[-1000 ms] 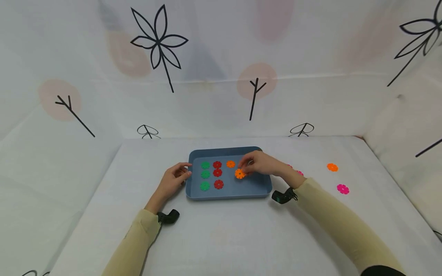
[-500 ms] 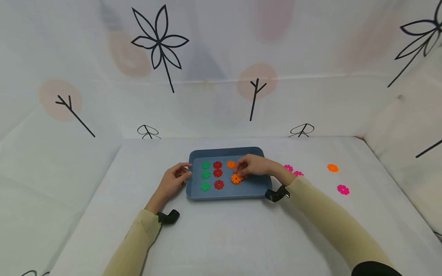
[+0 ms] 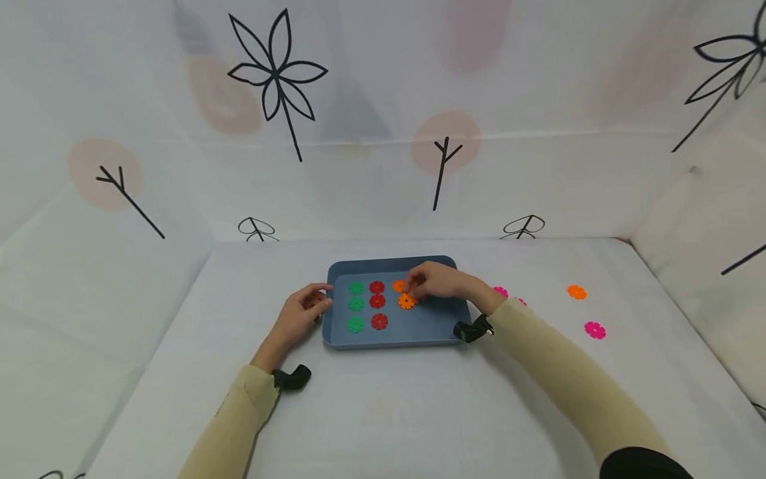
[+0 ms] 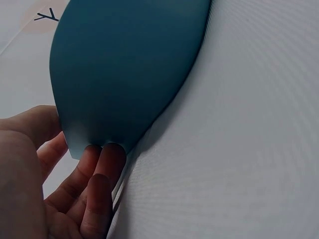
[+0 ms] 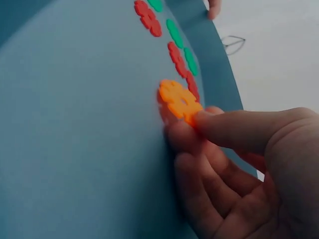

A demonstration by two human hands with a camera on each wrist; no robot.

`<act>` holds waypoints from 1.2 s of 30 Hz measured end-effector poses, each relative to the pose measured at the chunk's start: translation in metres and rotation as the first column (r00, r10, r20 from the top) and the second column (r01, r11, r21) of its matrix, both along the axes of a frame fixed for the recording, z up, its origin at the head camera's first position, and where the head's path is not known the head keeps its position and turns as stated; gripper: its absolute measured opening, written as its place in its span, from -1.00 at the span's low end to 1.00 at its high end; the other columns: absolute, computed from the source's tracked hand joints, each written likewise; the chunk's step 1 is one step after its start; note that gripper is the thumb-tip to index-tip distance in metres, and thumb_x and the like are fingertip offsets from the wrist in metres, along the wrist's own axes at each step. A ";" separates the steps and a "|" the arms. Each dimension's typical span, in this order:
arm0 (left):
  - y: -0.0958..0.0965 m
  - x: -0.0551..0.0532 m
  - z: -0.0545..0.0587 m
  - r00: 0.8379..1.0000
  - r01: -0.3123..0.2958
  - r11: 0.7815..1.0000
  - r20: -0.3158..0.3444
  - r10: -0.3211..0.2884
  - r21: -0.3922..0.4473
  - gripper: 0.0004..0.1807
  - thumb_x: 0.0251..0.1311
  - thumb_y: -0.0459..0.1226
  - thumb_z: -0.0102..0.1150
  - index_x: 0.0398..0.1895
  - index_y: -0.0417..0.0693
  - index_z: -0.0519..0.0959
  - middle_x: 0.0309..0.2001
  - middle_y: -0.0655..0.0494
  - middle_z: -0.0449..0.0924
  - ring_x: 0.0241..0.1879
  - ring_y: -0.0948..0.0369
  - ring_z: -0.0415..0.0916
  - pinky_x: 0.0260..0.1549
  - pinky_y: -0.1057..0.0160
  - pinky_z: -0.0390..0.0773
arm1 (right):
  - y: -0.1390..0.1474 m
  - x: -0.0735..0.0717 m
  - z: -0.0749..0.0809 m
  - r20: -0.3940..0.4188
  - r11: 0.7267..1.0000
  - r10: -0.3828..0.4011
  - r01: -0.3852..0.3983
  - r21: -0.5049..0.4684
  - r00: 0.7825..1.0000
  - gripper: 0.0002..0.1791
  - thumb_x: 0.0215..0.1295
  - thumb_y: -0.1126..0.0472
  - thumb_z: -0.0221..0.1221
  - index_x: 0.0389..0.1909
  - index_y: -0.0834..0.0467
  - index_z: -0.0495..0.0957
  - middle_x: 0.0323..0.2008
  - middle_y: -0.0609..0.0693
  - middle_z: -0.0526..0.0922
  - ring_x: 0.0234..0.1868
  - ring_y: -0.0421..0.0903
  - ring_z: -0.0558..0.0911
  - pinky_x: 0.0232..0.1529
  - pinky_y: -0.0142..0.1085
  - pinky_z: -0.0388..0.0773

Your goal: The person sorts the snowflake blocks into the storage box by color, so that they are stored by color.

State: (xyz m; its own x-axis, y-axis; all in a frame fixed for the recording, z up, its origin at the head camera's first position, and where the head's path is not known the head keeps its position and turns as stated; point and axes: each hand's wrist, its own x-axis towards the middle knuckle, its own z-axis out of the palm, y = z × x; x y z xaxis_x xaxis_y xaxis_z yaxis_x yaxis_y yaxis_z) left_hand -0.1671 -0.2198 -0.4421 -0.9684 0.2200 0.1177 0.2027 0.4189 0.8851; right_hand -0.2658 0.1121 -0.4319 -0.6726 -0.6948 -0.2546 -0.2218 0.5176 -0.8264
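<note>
My right hand pinches an orange flower-shaped plastic disc between thumb and fingertips, low over the blue-grey tray. In the right wrist view that orange disc tilts, one edge close to the tray floor. Just behind it, partly covered by the fingers, lies another orange disc. Columns of green discs and red discs lie to its left. At the tray's left end my left hand holds the rim; in the left wrist view its fingertips press the outer wall.
On the white table right of the tray lie a loose orange disc and a pink disc. More pink discs sit partly behind the right forearm. A white patterned cloth backdrop rises behind the table.
The right hand has shifted left with its orange disc, dipping toward me and then back up beside the other orange disc. The left hand has stayed on the tray.
</note>
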 end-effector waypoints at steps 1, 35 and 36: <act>0.000 0.000 0.000 1.000 -0.001 1.000 -0.001 0.001 0.002 -0.62 0.39 -0.31 0.19 0.19 -0.33 0.52 -0.23 -0.07 0.54 -0.40 0.00 0.48 -0.52 0.32 0.47 | 0.000 0.000 -0.001 -0.004 1.000 -0.014 0.014 -0.004 1.000 -0.90 0.33 0.36 0.19 -0.19 0.23 0.63 -0.38 0.00 0.66 -0.35 -0.07 0.58 -0.22 -0.25 0.54; -0.009 -0.016 -0.034 0.999 -0.036 0.999 -0.007 0.036 0.014 -0.63 0.36 -0.22 0.24 0.18 -0.13 0.57 -0.22 -0.01 0.53 -0.42 0.18 0.47 -0.53 0.32 0.47 | -0.002 -0.001 -0.014 0.065 0.990 -0.110 0.115 -0.081 0.992 -0.80 0.36 0.31 0.22 -0.08 0.30 0.65 -0.24 0.06 0.69 -0.31 -0.08 0.64 -0.18 -0.26 0.57; -0.010 -0.017 -0.035 0.999 -0.034 0.999 -0.007 0.034 0.013 -0.63 0.36 -0.21 0.24 0.18 -0.12 0.57 -0.22 -0.01 0.53 -0.42 0.19 0.46 -0.53 0.32 0.47 | -0.002 -0.001 -0.014 0.065 0.990 -0.112 0.117 -0.083 0.992 -0.80 0.36 0.31 0.21 -0.07 0.30 0.65 -0.24 0.06 0.69 -0.31 -0.08 0.64 -0.17 -0.27 0.57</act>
State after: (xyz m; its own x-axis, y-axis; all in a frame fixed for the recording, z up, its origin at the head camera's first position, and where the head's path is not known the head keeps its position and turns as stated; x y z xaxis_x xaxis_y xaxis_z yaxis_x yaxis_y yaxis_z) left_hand -0.1838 -0.2295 -0.4766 -0.9744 0.1856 0.1269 0.1947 0.4142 0.8891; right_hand -0.2670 0.1104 -0.4460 -0.7343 -0.6351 -0.2395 -0.1140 0.4632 -0.8789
